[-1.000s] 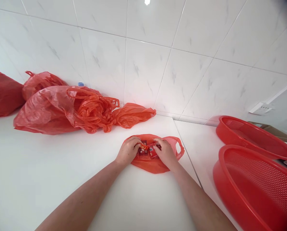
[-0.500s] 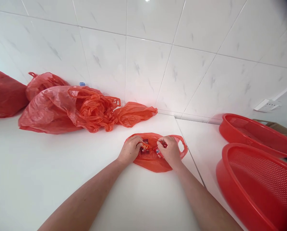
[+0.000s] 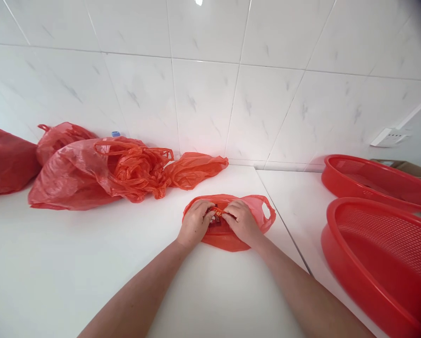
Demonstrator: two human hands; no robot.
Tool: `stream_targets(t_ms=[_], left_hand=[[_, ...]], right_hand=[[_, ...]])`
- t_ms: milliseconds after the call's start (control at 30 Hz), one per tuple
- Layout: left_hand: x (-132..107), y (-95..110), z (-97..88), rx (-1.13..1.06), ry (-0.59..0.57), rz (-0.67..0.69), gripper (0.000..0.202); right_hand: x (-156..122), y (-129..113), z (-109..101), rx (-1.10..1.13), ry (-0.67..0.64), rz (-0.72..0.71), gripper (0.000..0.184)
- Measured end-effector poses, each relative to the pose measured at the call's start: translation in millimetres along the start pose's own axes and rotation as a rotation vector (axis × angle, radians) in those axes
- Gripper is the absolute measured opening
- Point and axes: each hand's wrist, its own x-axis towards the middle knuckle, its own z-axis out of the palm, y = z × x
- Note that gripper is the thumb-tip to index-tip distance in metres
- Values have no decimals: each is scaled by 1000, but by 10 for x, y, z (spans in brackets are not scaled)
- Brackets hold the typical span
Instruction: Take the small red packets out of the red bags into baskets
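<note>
A small red wrapped packet with yellow print (image 3: pixel 218 212) is pinched between both hands. My left hand (image 3: pixel 195 221) grips its left end, thumb against fingers. At the packet's right end, my right hand (image 3: pixel 244 223) is closed in a pinch. Beneath them a thin red plastic bag (image 3: pixel 228 241) lies flattened on the white table, its handle loop spread to the right. A dark red wrapped piece (image 3: pixel 214 221) shows on the bag just below the packet. Fingers hide part of what lies on the bag.
Full and crumpled red plastic bags (image 3: pixel 76 173) stand at the left along the tiled wall, with a smaller red bag (image 3: pixel 196 170) beside them. Two red mesh baskets (image 3: pixel 365 244) sit at the right. A blue cap (image 3: pixel 115 134) shows behind the bags.
My right hand has moved left and now meets the packet held by my left hand. The red and white wrapper near my right fingers is no longer visible. The view has shifted slightly.
</note>
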Motion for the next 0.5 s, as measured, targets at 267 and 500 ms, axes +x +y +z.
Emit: stream_targets(t_ms=[267,500], left_hand=[[17,-46,-10,16,-22,-5,19],[26,-32,-22,58,-58,-28,21]], right_hand=[[0,-6,-49,85,-18,44,20],[26,170,-236,101,-23,163,22]])
